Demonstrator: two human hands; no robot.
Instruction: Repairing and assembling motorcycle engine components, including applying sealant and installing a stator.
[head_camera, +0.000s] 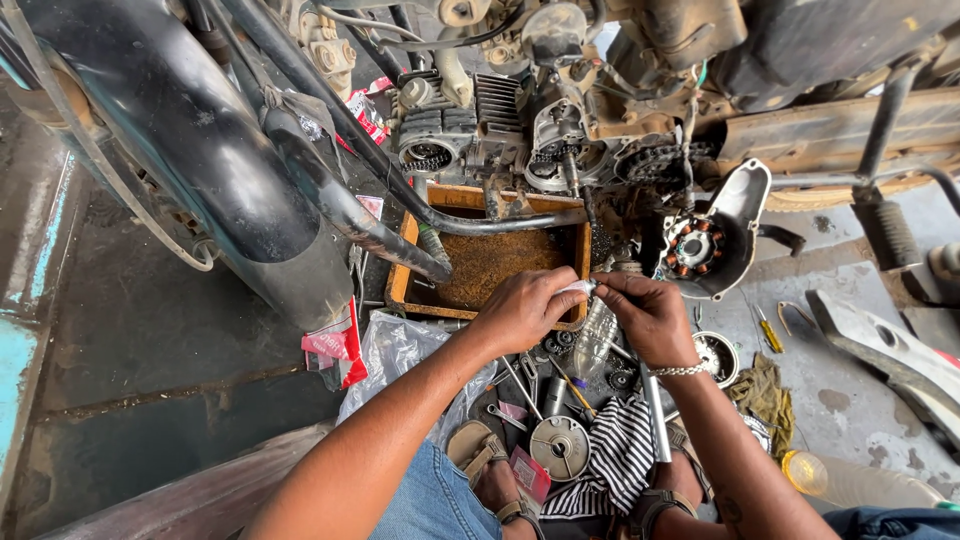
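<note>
Frame centre: my left hand (522, 308) and right hand (648, 315) pinch a small white strip (580, 287) between fingertips, above the rusty oil-filled tray (400, 270).

We see a small white piece (580, 288), soft like cloth or paper, pinched between the left hand (522, 308) and right hand (648, 316). The tray (400, 262) looks like rough, oil-stained wood, its floor grainy and brown. The engine (480, 120) is dull, grimy cast metal with ribbed fins. The fender (190, 130) is glossy black. The striped rag (612, 455) is woven cloth, the bag (390, 350) crinkled clear plastic, the bracelet (682, 370) shiny metal.
</note>
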